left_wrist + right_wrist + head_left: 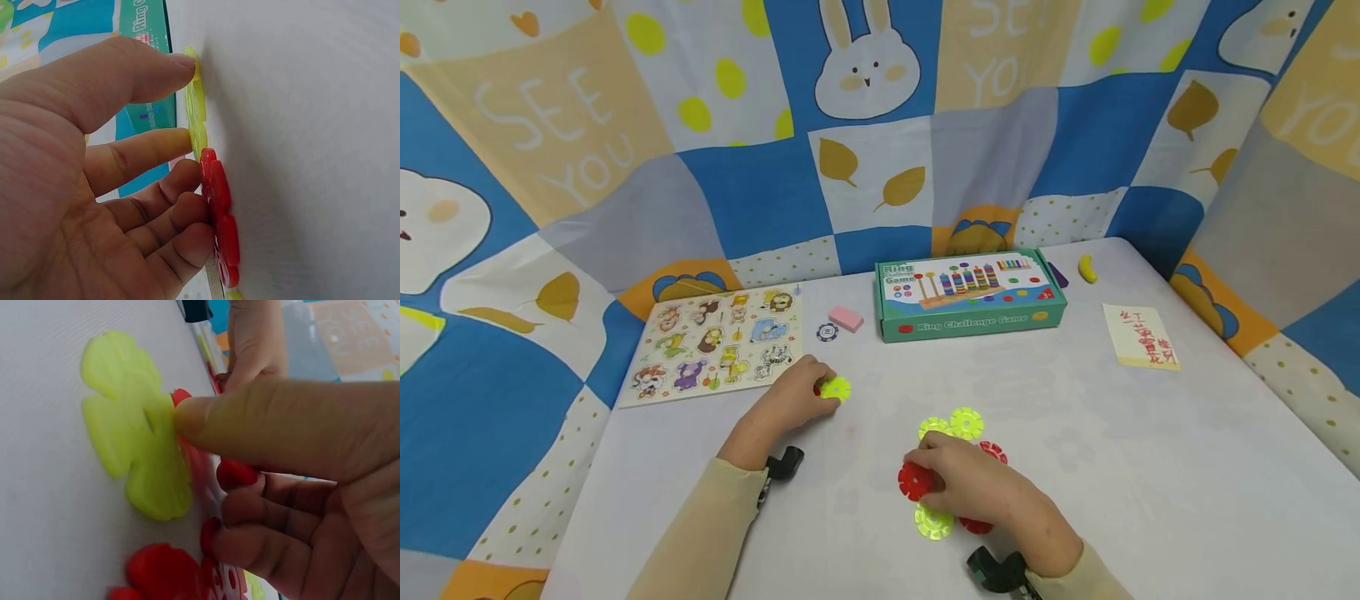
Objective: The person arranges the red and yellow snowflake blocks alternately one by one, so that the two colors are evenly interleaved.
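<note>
Nearest the head camera, your left sleeve (pixel 688 533) and right sleeve (pixel 1084 577) reach over the white counter (pixel 1150 467). Your right hand (pixel 977 479) has its fingers clamped on a red disc (pixel 913 481), amid a loose cluster of discs. Your left hand (pixel 792 400) pinches a yellow disc (pixel 838 389) by its rim near the animal board (pixel 664 343), with red plastic (pixel 223 200) against the other, curled fingers.

Risks, as judged: a low sweep of your right hand could drag the lower yellow disc (pixel 934 523) aside; the black wrist device (pixel 997 571) sits close enough to knock it too. Thin rims could slip if your pinch slackens. Parting your left fingers could release the red plastic along with the yellow disc. Overlap in the right wrist view leaves contact with a second disc uncertain.

Markings: the green box (pixel 973 300) reads "Ring Challenge Game". The patterned cloth (pixel 775 196) reads "SEE YOU". The paper note (pixel 1141 337) bears red handwriting, not reliably legible. Print on the round chip (pixel 827 332) is too small to read.
</note>
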Tool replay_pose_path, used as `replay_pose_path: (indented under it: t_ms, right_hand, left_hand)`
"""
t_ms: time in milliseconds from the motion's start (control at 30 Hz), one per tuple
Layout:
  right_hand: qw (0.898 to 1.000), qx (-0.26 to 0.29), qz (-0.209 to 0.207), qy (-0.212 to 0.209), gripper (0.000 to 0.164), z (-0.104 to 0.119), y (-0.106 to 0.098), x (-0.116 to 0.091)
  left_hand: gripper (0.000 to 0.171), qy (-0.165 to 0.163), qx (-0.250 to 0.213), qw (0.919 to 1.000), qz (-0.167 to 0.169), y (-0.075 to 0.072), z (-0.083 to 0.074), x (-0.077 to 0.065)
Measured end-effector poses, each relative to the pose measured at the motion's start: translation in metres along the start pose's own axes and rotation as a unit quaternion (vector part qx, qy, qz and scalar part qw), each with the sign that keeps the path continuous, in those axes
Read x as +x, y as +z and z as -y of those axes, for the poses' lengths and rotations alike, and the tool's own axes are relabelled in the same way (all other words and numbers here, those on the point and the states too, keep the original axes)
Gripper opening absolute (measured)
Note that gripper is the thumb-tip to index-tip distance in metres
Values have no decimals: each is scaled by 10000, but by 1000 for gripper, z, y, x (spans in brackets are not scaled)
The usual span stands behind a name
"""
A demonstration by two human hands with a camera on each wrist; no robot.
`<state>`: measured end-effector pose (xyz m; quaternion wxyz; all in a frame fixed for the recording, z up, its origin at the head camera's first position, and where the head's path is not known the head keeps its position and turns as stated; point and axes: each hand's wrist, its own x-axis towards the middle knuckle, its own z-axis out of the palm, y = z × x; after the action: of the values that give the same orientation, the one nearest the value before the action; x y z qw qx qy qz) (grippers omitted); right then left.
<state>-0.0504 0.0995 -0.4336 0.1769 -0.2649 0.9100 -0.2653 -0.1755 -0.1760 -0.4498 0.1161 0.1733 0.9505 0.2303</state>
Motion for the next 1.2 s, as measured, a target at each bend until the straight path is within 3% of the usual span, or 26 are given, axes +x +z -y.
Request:
replay_pose_path:
  t_ms: [167, 467, 633, 933, 1200]
  right_hand:
    - [10000, -74, -10, -14, 48, 1, -1, 1]
    - [9973, 284, -671, -130, 51, 15, -23, 0]
    - [9924, -198, -1196, -199, 52, 22, -42, 4]
    - [9733, -685, -2138, -487, 51, 29, -62, 21]
    - [9711, -813, -2225, -277, 49, 28, -67, 48]
  left_hand:
    - [43, -33, 2, 10000, 7, 0, 0, 1]
    - [45, -102, 48, 9999, 2, -1, -1, 1]
    - [45, -143, 44, 9999, 11, 0, -1, 1]
    - [46, -258, 67, 9996, 36, 1, -2, 1]
    - [44, -266, 42, 9996, 29, 1, -2, 2]
